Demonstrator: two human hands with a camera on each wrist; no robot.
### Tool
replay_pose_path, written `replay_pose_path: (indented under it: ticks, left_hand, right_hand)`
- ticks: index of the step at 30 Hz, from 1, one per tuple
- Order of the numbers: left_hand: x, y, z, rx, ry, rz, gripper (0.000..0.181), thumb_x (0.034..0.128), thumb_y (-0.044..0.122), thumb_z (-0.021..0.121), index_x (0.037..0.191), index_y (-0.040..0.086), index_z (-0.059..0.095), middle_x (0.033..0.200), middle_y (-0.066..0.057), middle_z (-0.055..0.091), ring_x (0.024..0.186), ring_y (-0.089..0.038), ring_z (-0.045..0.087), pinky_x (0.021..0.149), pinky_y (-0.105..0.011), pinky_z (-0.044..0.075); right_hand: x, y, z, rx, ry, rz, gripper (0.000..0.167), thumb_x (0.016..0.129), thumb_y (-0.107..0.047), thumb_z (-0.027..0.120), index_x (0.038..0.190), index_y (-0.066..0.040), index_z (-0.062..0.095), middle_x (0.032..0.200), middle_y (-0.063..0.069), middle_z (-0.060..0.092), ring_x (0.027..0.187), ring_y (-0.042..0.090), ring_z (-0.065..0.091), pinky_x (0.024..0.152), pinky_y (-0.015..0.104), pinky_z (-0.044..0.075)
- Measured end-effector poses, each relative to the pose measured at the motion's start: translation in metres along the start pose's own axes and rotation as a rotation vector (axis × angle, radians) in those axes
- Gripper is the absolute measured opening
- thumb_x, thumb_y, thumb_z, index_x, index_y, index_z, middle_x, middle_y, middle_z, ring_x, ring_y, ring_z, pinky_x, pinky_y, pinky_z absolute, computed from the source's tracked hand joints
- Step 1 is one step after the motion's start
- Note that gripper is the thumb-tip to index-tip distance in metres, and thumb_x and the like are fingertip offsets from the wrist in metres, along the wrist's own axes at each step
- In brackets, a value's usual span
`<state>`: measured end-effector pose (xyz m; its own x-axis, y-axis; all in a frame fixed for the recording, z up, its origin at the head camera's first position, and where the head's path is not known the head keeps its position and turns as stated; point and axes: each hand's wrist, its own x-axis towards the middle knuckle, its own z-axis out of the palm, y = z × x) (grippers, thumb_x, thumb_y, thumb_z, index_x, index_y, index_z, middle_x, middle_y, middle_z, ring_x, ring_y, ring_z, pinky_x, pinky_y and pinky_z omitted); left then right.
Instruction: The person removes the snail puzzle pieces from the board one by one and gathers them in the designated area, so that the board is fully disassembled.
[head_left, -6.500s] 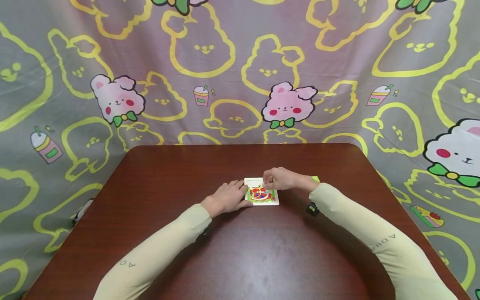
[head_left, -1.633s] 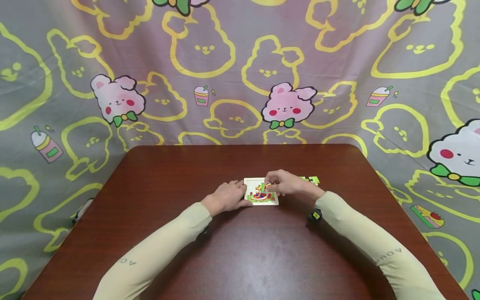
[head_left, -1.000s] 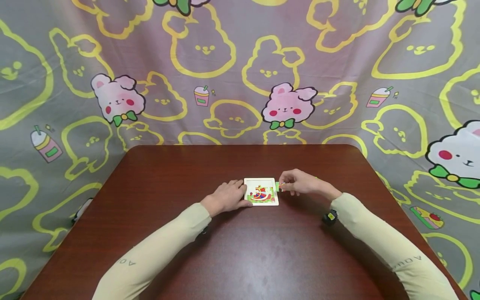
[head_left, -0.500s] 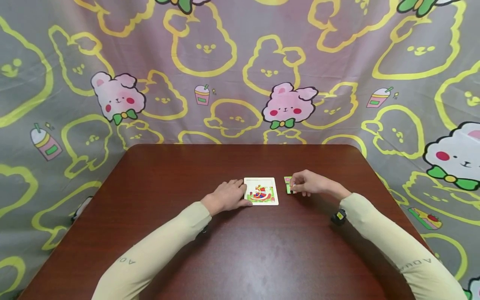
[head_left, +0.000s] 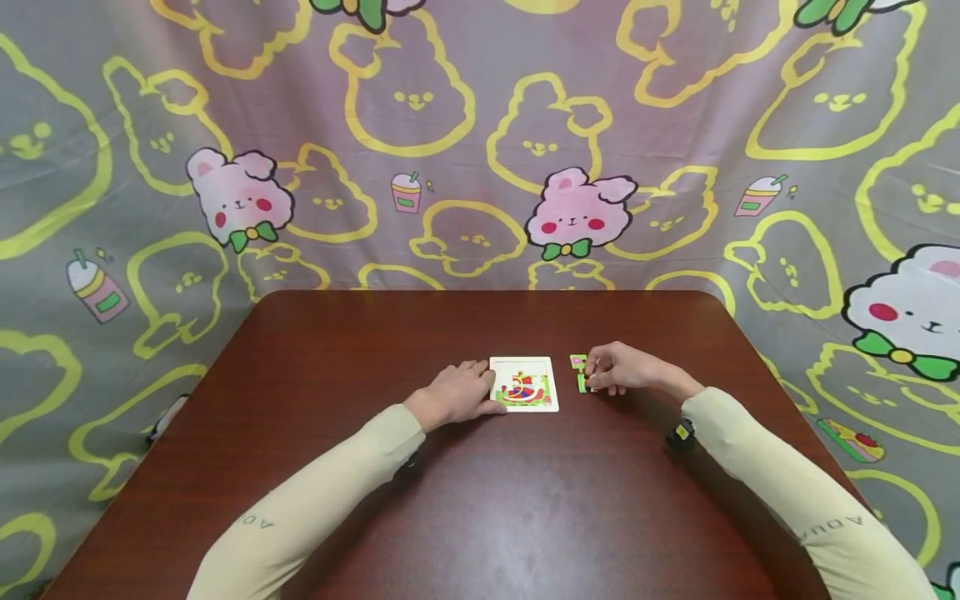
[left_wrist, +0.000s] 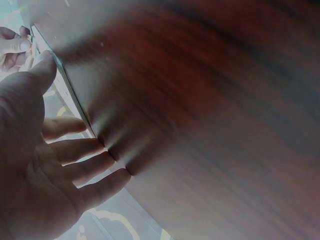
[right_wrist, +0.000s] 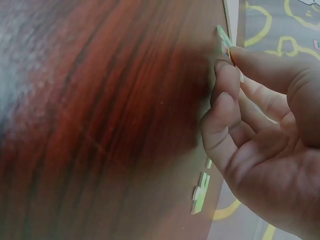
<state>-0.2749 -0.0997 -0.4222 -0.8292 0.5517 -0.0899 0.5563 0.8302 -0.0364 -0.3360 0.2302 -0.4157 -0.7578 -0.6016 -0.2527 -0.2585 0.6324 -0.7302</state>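
A white-framed jigsaw puzzle tray (head_left: 513, 367) lies on the table, its lower part filled with a red, blue and green picture and its upper part bare white. My left hand (head_left: 455, 395) rests at the tray's left side; in the left wrist view its fingertips lie along the tray edge (left_wrist: 75, 100). To the right of the tray, my right hand (head_left: 628, 367) pinches a green puzzle piece (head_left: 582, 384) between thumb and fingers. The right wrist view shows that piece (right_wrist: 224, 39) tilted at the fingertips. Just beyond it lies another green puzzle piece (head_left: 577, 360) with a pink spot.
The brown table (head_left: 480, 500) reaches back to a patterned curtain (head_left: 465, 167). Further loose pieces (right_wrist: 201, 194) lie on the table below the right hand in the right wrist view; in the head view that hand hides part of this area.
My right hand has moved from over the tray to its right side, carrying the pinched puzzle piece. More of the tray's upper part shows white than 6.5 s ago. The left hand has stayed put.
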Motion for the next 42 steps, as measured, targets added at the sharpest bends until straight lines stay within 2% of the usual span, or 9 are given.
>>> replay_pose_path:
  ticks: [8, 14, 22, 29, 35, 38, 42]
  left_hand:
    - [0.000, 0.001, -0.001, 0.006, -0.008, 0.000, 0.067, 0.0921, 0.064, 0.051, 0.128, 0.008, 0.056, 0.147, -0.019, 0.048, 0.133, -0.033, 0.049, 0.100, -0.048, 0.047]
    - [0.000, 0.001, -0.001, 0.004, -0.004, -0.001, 0.064, 0.0915, 0.065, 0.052, 0.122, 0.009, 0.057, 0.146, -0.019, 0.050, 0.131, -0.033, 0.051, 0.098, -0.048, 0.048]
    - [0.000, 0.001, -0.001, -0.012, 0.010, -0.004, 0.061, 0.0910, 0.064, 0.054, 0.119, 0.009, 0.058, 0.145, -0.019, 0.050, 0.130, -0.034, 0.052, 0.097, -0.048, 0.048]
    - [0.000, 0.002, -0.001, -0.018, 0.000, -0.010, 0.063, 0.0911, 0.064, 0.053, 0.122, 0.009, 0.058, 0.146, -0.019, 0.049, 0.132, -0.034, 0.050, 0.099, -0.049, 0.047]
    - [0.001, 0.004, -0.002, -0.013, -0.008, -0.009, 0.063, 0.0914, 0.064, 0.053, 0.122, 0.009, 0.057, 0.146, -0.019, 0.050, 0.132, -0.033, 0.050, 0.098, -0.048, 0.048]
    - [0.001, 0.004, -0.002, -0.009, -0.007, -0.006, 0.063, 0.0915, 0.064, 0.053, 0.122, 0.009, 0.057, 0.145, -0.019, 0.050, 0.132, -0.033, 0.050, 0.099, -0.048, 0.048]
    - [0.000, 0.003, -0.001, -0.015, -0.001, -0.014, 0.064, 0.0911, 0.063, 0.054, 0.125, 0.009, 0.057, 0.146, -0.019, 0.050, 0.133, -0.033, 0.050, 0.100, -0.049, 0.047]
  right_hand:
    - [0.004, 0.002, 0.004, -0.029, 0.040, 0.018, 0.016, 0.090, -0.013, 0.070, 0.099, -0.004, 0.060, 0.074, 0.006, 0.070, 0.055, 0.016, 0.056, 0.048, 0.030, 0.047]
    - [0.004, -0.001, 0.006, -0.067, 0.062, 0.039, 0.017, 0.090, -0.014, 0.070, 0.097, -0.004, 0.058, 0.074, 0.005, 0.069, 0.057, 0.017, 0.055, 0.048, 0.031, 0.047]
    - [0.003, -0.012, 0.006, -0.165, 0.088, 0.119, 0.019, 0.090, -0.019, 0.071, 0.095, -0.007, 0.057, 0.072, 0.002, 0.067, 0.055, 0.015, 0.053, 0.048, 0.030, 0.045]
    - [0.000, -0.014, 0.007, -0.185, 0.097, 0.157, 0.020, 0.088, -0.019, 0.073, 0.093, -0.008, 0.057, 0.069, 0.001, 0.063, 0.051, 0.012, 0.049, 0.047, 0.027, 0.043]
    - [-0.004, -0.014, 0.008, -0.198, 0.158, 0.108, 0.017, 0.091, -0.024, 0.070, 0.090, -0.010, 0.060, 0.065, 0.005, 0.062, 0.050, 0.015, 0.053, 0.046, 0.030, 0.046]
    - [-0.007, -0.019, 0.008, -0.183, 0.204, 0.070, 0.016, 0.090, -0.024, 0.071, 0.088, -0.011, 0.061, 0.066, 0.008, 0.062, 0.051, 0.018, 0.055, 0.045, 0.031, 0.047]
    - [-0.009, -0.031, 0.009, -0.159, 0.209, 0.036, 0.014, 0.091, -0.022, 0.070, 0.088, -0.011, 0.062, 0.067, 0.006, 0.061, 0.052, 0.019, 0.055, 0.046, 0.031, 0.047]
